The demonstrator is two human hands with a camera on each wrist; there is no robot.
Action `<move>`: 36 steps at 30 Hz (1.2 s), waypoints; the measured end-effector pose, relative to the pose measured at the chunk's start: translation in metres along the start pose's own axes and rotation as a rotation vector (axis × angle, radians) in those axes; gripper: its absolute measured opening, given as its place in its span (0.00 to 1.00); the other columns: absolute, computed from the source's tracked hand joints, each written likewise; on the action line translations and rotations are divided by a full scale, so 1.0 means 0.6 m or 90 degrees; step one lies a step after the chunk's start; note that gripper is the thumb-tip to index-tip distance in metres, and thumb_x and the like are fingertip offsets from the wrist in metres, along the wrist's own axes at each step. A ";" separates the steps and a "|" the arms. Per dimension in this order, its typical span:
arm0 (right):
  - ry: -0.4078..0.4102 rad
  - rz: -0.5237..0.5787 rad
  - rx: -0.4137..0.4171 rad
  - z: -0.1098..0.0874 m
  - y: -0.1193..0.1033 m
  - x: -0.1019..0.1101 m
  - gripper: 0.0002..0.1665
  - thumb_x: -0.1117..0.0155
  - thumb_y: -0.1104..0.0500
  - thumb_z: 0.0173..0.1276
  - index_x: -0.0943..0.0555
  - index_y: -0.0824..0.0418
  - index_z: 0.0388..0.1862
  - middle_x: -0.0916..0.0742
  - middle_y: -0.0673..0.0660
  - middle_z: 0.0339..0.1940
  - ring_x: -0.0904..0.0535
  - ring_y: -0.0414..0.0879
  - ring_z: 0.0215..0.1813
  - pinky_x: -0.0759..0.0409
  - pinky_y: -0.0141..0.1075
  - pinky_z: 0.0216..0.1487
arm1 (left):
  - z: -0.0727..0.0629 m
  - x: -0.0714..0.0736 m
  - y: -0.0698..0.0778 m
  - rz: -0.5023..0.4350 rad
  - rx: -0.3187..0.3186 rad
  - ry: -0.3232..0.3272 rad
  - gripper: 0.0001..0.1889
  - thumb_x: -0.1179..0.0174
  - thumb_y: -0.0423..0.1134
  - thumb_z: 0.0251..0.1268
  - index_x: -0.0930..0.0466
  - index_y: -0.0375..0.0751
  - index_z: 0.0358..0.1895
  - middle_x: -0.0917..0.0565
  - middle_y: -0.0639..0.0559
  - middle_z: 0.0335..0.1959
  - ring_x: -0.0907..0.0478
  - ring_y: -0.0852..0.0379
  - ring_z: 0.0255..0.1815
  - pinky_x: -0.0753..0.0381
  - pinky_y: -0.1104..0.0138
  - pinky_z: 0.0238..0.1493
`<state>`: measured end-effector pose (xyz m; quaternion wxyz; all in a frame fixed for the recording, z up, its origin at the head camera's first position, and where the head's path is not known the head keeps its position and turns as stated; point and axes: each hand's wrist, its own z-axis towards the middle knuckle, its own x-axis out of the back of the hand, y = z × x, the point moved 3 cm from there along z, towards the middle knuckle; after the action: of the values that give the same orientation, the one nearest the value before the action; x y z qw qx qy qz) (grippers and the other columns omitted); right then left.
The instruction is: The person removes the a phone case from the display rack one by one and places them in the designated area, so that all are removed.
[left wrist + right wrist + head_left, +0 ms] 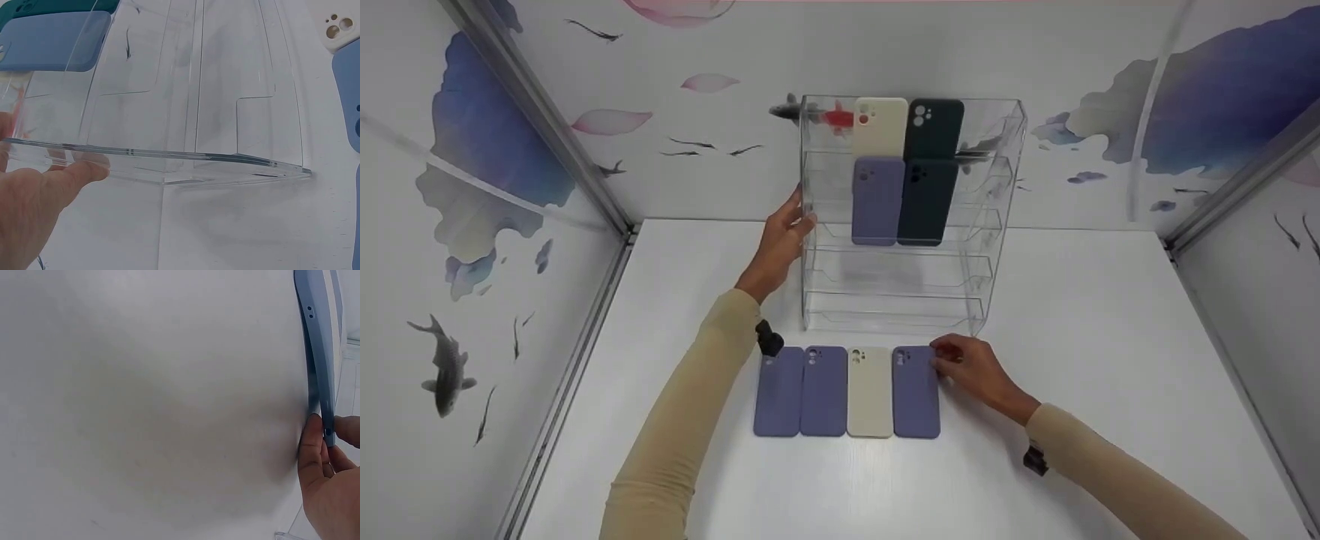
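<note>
A clear acrylic tiered rack (896, 294) stands upright on the white table in the head view. My left hand (780, 244) grips its left side panel, thumb (84, 171) along the panel's edge in the left wrist view. In front of the rack lies a row of phone cases, and my right hand (971, 367) pinches the rightmost purple phone case (916, 397) by its upper right corner. From the right wrist, that case (319, 349) shows edge-on, with thumb and fingers at its end. A cream case (870, 394) lies directly left of it.
Two more purple cases (823, 394) continue the row leftward. On the rack's upper tiers sit a cream case (880, 127), a dark green case (935, 129), a purple case (877, 201) and a dark case (928, 202). Fish-patterned wall panels (720, 172) enclose the table.
</note>
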<state>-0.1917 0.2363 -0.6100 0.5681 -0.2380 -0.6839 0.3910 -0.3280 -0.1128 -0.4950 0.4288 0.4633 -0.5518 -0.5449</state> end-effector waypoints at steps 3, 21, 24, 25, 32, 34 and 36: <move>-0.003 -0.005 -0.002 0.001 -0.002 0.000 0.15 0.26 0.69 0.74 0.11 0.69 0.58 0.08 0.57 0.45 0.12 0.48 0.46 0.13 0.36 0.47 | 0.000 0.000 -0.001 -0.003 -0.001 0.001 0.37 0.48 0.44 0.91 0.54 0.61 0.93 0.42 0.41 0.90 0.42 0.42 0.89 0.38 0.35 0.82; -0.014 -0.039 0.009 0.010 -0.009 -0.001 0.14 0.27 0.71 0.72 0.11 0.70 0.55 0.08 0.59 0.45 0.15 0.48 0.44 0.14 0.38 0.45 | -0.006 -0.001 0.004 -0.005 0.008 0.000 0.37 0.47 0.44 0.92 0.55 0.58 0.93 0.43 0.41 0.90 0.43 0.42 0.89 0.38 0.37 0.83; -0.017 -0.043 0.012 0.010 -0.012 -0.001 0.14 0.27 0.72 0.71 0.10 0.70 0.55 0.09 0.59 0.44 0.16 0.48 0.43 0.14 0.38 0.44 | -0.006 -0.001 0.003 -0.008 0.006 0.000 0.37 0.47 0.44 0.92 0.54 0.58 0.93 0.42 0.41 0.90 0.43 0.42 0.89 0.38 0.37 0.83; -0.017 -0.044 0.013 0.011 -0.013 -0.001 0.14 0.27 0.72 0.71 0.10 0.70 0.54 0.09 0.59 0.43 0.16 0.48 0.42 0.14 0.37 0.43 | -0.006 -0.001 0.003 -0.006 0.006 0.000 0.37 0.47 0.44 0.92 0.54 0.58 0.93 0.42 0.41 0.90 0.43 0.42 0.89 0.38 0.37 0.83; -0.010 -0.042 0.019 0.010 -0.014 -0.002 0.13 0.27 0.72 0.71 0.10 0.71 0.53 0.08 0.59 0.43 0.14 0.48 0.42 0.14 0.38 0.43 | -0.005 0.000 0.001 -0.002 0.006 -0.002 0.37 0.48 0.44 0.92 0.55 0.58 0.93 0.43 0.41 0.90 0.44 0.41 0.89 0.40 0.35 0.83; -0.008 -0.044 0.020 0.010 -0.016 -0.002 0.13 0.26 0.72 0.71 0.10 0.71 0.53 0.08 0.59 0.43 0.14 0.48 0.42 0.13 0.39 0.44 | -0.004 0.001 0.001 -0.003 0.006 -0.002 0.38 0.48 0.44 0.92 0.56 0.58 0.93 0.43 0.41 0.90 0.44 0.41 0.90 0.41 0.34 0.83; -0.010 -0.043 0.021 0.010 -0.018 -0.003 0.12 0.26 0.72 0.71 0.10 0.71 0.52 0.08 0.59 0.42 0.14 0.48 0.41 0.13 0.39 0.44 | -0.003 0.001 0.001 -0.006 0.008 -0.004 0.38 0.47 0.45 0.92 0.56 0.58 0.93 0.43 0.41 0.90 0.45 0.41 0.90 0.41 0.34 0.83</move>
<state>-0.1956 0.2271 -0.6028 0.5797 -0.2021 -0.6894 0.3846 -0.3267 -0.1140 -0.4946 0.4218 0.4669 -0.5541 -0.5450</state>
